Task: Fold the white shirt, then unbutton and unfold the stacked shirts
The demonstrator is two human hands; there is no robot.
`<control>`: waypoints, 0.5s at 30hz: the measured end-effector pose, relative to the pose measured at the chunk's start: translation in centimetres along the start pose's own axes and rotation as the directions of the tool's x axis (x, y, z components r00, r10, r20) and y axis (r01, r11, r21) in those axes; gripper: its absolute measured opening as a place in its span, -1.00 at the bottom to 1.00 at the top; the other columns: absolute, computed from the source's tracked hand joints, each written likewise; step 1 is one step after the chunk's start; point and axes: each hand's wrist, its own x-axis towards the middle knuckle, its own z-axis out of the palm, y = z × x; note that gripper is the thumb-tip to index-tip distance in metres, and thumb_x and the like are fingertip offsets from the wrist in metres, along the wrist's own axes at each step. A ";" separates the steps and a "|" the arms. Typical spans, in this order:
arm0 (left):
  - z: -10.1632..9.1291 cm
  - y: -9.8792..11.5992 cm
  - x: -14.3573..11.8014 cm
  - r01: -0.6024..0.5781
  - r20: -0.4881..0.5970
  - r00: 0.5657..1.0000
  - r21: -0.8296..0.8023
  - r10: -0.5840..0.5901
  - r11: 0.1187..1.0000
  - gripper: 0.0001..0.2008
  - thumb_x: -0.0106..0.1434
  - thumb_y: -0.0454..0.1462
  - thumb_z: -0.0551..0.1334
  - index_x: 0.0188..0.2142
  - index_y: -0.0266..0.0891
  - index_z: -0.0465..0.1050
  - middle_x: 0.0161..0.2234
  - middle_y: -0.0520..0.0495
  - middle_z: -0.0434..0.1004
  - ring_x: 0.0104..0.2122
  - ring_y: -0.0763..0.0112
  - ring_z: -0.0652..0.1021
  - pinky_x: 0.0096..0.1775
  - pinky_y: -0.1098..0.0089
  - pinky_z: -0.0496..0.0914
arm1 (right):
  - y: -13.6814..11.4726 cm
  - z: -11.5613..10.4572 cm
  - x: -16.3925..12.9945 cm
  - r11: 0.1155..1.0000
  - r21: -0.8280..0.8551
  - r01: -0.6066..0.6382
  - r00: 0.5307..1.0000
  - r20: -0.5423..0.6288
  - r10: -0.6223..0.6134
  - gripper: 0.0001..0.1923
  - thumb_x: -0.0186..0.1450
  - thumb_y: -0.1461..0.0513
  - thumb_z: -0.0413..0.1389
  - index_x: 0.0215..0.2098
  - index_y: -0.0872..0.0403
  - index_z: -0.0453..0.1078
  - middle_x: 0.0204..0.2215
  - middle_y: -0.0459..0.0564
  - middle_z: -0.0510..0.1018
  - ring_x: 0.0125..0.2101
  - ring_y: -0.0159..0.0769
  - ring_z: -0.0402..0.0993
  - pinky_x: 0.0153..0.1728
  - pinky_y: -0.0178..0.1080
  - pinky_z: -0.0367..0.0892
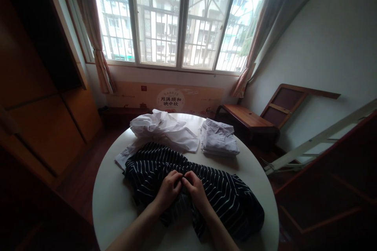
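A: What do the hands hold?

B: The left hand point(168, 189) and the right hand point(196, 189) lie side by side on a dark striped shirt point(226, 200). The fingers of both are curled and closed, pinching the cloth where the two sets of fingertips meet. What exactly sits between the fingertips is too small to tell.

A: Where does the shirt lie?

B: It is spread, crumpled, on a round white table point(112, 208). It lies under both palms and runs out to the left of the left fingers and far to the right of the right fingers, reaching close to the table's near right rim.

A: What lies beyond the fingertips?

B: Past the left fingers, touching the striped cloth's far edge, is a loose white shirt point(165, 131), bunched and unfolded. Past the right fingers, apart from the striped cloth, is a folded pile point(219, 139) of pale shirts, collar on top.

A: And around the table?

B: Beyond the pile stands a wooden bench point(246, 117) against the wall. A barred window point(179, 15) with curtains fills the far side. A wooden cabinet point(38, 98) stands well to the left of the left hand.
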 end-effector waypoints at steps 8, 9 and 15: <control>0.2 -0.2 -0.2 -0.010 -0.004 1.000 -0.003 0.010 1.000 -0.82 0.14 -0.40 0.05 -0.36 -0.24 0.42 -0.34 -0.07 0.41 -0.32 0.36 0.44 -0.23 0.39 0.34 | -0.1 -0.1 0.0 1.000 0.008 -0.017 1.000 0.023 0.016 -0.83 0.14 0.14 0.02 -0.46 0.09 0.23 -0.54 -0.11 0.34 -0.44 -0.32 0.27 -0.37 -0.30 0.19; 0.2 -0.3 -0.2 -0.010 -0.004 1.000 -0.004 0.010 1.000 -0.83 0.14 -0.40 0.05 -0.36 -0.24 0.41 -0.34 -0.07 0.41 -0.32 0.37 0.44 -0.23 0.39 0.34 | -0.2 -0.1 0.0 1.000 0.008 -0.018 1.000 0.025 0.018 -0.83 0.14 0.14 0.02 -0.46 0.09 0.22 -0.53 -0.11 0.34 -0.44 -0.32 0.27 -0.36 -0.30 0.19; 0.2 -0.2 -0.1 -0.004 -0.002 1.000 -0.008 0.004 1.000 -0.83 0.14 -0.39 0.06 -0.35 -0.24 0.41 -0.34 -0.07 0.41 -0.31 0.36 0.44 -0.22 0.38 0.34 | -0.3 -0.2 0.0 1.000 0.010 -0.025 0.999 0.030 0.025 -0.82 0.14 0.13 0.02 -0.46 0.09 0.22 -0.53 -0.11 0.34 -0.44 -0.32 0.26 -0.36 -0.30 0.19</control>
